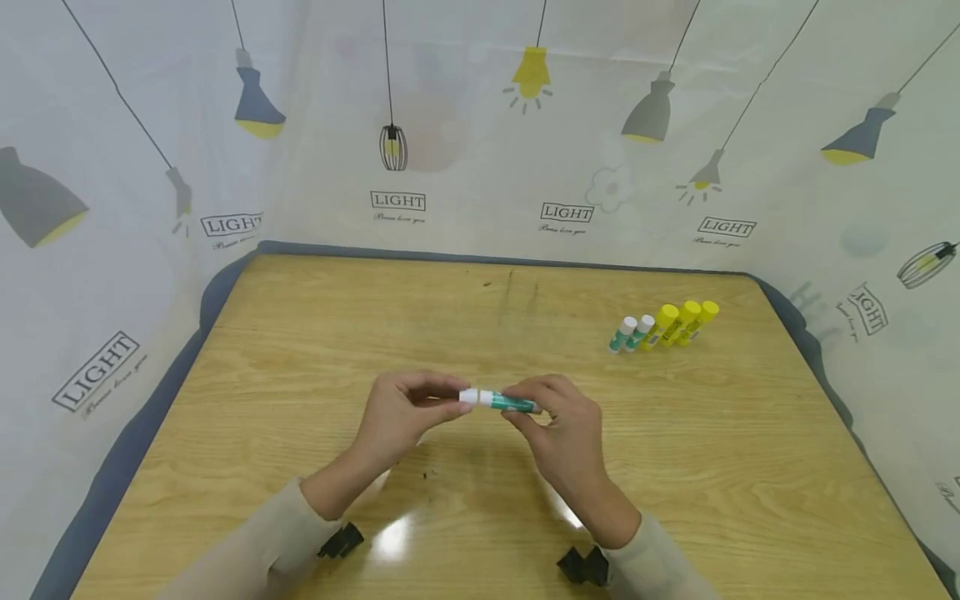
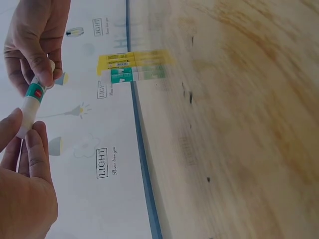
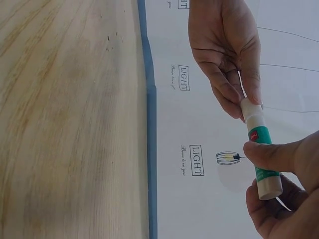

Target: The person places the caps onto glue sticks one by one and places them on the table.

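Above the table, both hands hold a green and white glue stick (image 1: 512, 402) lying roughly level. The left hand (image 1: 402, 414) pinches its white cap (image 1: 468, 397) between thumb and fingers. Around the green body, the right hand (image 1: 567, 425) has its thumb and fingers. A narrow line shows between the cap and the white part beside it in the head view; whether they are fully apart, I cannot tell. The right wrist view shows the right thumb (image 3: 271, 157) across the green label, with the white base end sticking out below.
Toward the back right of the wooden table (image 1: 337, 333) stands a row: two smaller green glue sticks (image 1: 622, 337) with white caps, then three larger yellow glue sticks (image 1: 670, 327). A white curtain (image 1: 480, 167) printed with lamps surrounds the table. Black pieces (image 1: 341, 542) sit at both sleeves.
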The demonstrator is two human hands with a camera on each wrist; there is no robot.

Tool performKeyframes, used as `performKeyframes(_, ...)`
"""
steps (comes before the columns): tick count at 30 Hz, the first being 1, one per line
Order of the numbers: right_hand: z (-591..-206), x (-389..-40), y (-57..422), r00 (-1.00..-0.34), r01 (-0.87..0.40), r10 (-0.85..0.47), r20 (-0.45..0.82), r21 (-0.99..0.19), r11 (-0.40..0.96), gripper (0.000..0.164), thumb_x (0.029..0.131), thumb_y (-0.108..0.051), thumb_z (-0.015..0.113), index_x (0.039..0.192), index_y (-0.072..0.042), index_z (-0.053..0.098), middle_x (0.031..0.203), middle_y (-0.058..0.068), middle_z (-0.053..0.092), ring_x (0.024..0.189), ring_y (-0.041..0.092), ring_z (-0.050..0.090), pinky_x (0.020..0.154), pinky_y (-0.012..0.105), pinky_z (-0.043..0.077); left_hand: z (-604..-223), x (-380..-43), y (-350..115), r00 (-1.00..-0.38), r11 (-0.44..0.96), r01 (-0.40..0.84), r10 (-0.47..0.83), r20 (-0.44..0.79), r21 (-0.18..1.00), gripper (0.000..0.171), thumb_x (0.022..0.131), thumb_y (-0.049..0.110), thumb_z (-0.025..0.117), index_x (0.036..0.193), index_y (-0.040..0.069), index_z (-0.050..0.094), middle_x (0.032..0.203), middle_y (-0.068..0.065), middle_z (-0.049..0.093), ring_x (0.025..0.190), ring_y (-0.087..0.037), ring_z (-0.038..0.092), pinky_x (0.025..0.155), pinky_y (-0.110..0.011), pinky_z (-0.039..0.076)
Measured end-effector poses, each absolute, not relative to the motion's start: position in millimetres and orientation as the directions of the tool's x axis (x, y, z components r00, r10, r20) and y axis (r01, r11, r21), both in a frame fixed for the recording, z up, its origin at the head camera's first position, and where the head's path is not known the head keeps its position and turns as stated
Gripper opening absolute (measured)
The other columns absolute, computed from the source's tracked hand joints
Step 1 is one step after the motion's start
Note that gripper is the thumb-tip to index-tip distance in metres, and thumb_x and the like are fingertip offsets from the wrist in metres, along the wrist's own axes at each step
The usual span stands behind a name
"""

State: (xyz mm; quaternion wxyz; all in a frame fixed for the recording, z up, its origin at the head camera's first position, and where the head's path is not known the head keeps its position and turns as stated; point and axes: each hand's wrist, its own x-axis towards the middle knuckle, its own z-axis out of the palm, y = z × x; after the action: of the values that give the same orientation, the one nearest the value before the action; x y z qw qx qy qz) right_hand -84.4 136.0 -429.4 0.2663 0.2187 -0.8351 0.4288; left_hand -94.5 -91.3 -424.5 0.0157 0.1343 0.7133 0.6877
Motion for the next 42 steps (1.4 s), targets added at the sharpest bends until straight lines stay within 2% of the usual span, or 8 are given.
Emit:
performKeyframes(15,-425.7,-85.8,134.1,-0.755,-0.609,-0.159,0.636,-0.590,0.530,0.026,0.071,-0.004,0.091,0.092,-0.014,0.080,0.093,-0.003,0.073,0.087,0.011,0.068,0.072,0.023,0.059,-421.8,-96.3,-89.1,-0.963,0.037,0.158,0.227,0.146,0.987,0.022,0.082,0.008,0.085,0.102,0.006,0.080,0.102,-0.009,0.077,0.092,-0.023,0.075,0.078,-0.034,0.064)
performKeyframes(25,-426.4,-85.6,131.6,-0.750,-0.616,-0.168,0.640,-0.583,0.530,0.027,0.071,-0.002,0.091,0.093,-0.014,0.080,0.094,-0.004,0.073,0.085,0.012,0.068,0.069,0.029,0.060,-420.1,-94.2,-88.0,-0.962,0.020,0.147,0.237,0.138,0.989,0.023,0.081,0.006,0.084,0.103,0.004,0.079,0.104,-0.011,0.077,0.092,-0.023,0.075,0.080,-0.034,0.064)
performKeyframes(42,-427.6,-83.5,131.8,-0.752,-0.616,-0.182,0.633,-0.578,0.536,0.026,0.072,-0.003,0.090,0.094,-0.014,0.080,0.095,-0.004,0.073,0.085,0.011,0.069,0.068,0.027,0.060,-423.6,-91.1,-85.6,-0.964,-0.002,0.110,0.244,0.107,0.994,0.022,0.083,0.003,0.082,0.105,0.003,0.078,0.105,-0.012,0.076,0.092,-0.024,0.076,0.081,-0.035,0.064)
